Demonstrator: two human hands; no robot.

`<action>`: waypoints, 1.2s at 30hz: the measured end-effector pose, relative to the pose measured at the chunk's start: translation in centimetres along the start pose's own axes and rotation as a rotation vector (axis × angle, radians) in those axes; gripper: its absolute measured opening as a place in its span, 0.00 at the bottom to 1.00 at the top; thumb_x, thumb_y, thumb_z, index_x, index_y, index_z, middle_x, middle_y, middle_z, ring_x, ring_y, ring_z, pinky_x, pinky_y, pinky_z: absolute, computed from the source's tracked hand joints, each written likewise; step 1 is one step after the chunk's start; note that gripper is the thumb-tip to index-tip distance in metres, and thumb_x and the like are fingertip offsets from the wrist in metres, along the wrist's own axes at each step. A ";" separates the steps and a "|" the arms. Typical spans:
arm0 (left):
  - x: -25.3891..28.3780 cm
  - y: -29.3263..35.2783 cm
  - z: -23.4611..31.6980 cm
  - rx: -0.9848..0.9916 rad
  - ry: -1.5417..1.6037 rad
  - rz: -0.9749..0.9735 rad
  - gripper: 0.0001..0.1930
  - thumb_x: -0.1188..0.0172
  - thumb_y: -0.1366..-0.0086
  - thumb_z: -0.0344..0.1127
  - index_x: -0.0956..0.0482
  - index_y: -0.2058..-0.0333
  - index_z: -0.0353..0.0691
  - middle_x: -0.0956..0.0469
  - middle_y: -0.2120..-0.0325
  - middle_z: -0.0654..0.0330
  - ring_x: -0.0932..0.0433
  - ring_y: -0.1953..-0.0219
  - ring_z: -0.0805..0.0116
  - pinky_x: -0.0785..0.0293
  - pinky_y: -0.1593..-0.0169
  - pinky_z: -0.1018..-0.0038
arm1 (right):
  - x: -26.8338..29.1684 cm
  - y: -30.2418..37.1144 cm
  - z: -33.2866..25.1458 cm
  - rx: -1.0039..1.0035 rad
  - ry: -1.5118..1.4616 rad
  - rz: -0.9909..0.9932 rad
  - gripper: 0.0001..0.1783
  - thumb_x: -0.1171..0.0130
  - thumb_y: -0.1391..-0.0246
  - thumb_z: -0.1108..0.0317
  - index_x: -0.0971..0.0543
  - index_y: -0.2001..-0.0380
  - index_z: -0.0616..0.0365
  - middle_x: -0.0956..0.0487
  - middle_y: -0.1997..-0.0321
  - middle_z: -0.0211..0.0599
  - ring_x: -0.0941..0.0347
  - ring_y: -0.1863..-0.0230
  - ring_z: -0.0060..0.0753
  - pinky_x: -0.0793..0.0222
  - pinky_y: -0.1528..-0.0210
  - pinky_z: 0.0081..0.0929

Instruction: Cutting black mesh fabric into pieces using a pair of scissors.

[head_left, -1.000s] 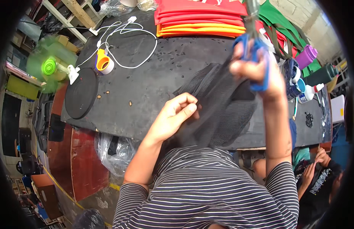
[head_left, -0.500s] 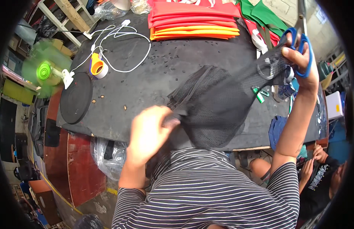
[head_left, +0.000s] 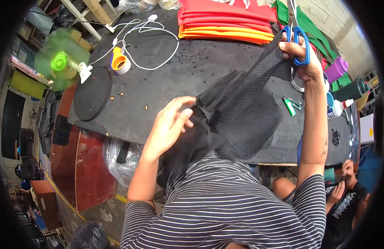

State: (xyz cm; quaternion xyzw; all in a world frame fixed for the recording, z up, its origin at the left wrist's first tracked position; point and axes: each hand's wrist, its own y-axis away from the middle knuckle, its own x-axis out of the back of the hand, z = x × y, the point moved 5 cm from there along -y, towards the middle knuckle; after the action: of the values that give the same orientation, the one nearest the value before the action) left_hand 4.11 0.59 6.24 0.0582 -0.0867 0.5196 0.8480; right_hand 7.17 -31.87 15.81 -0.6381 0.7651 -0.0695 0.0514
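Diagonally, black mesh fabric (head_left: 250,124) rose to a right hand (head_left: 308,64) gripping blue-handled scissors (head_left: 297,31)

Closest of all, the person's striped shirt (head_left: 229,199) met the near edge of the black worktop (head_left: 150,87). Below that edge, toward its left, hung a clear plastic bag (head_left: 123,166); past the near right corner, a co-worker (head_left: 345,203) in dark clothing was partly in view with both hands raised.

The mesh lay in loose folds at the middle of the near edge, bunched against the shirt, with one part drawn up toward the far right. The left hand (head_left: 169,126) was at its left side, fingers loosely curled, thumb parted from the index finger, with nothing seen between them; whether the fingertips touched the mesh I could not tell. The right hand was raised over the right part of the worktop, its fingers wrapped about the scissor handles and the thumb pressing the lifted end of the mesh. The blades pointed toward the far edge.

Right of the mesh lay a small green-and-white item (head_left: 289,106). A black disc (head_left: 92,93) sat by the left edge, and a white bottle (head_left: 337,108) with a red cap stood toward the right edge. Farther off came an orange tape dispenser (head_left: 117,56), a looped white cable (head_left: 178,45) and, along the far edge, a stack of folded red and orange fabric (head_left: 227,23).
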 end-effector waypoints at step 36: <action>33.2 32.6 -13.5 0.199 -0.927 1.370 0.19 0.44 0.44 0.36 0.29 0.55 0.34 0.24 0.61 0.54 0.26 0.58 0.58 0.29 0.55 0.65 | 14.2 -6.2 -4.4 0.090 -0.596 -0.038 0.19 0.46 0.51 0.74 0.29 0.54 0.66 0.25 0.56 0.39 0.29 0.55 0.28 0.33 0.51 0.23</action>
State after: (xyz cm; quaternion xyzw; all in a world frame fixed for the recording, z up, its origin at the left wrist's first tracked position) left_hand -9.02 46.88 0.24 0.2753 -0.3967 0.8493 0.2133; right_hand 9.89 -46.75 21.38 -0.6418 0.7002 0.0862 0.3006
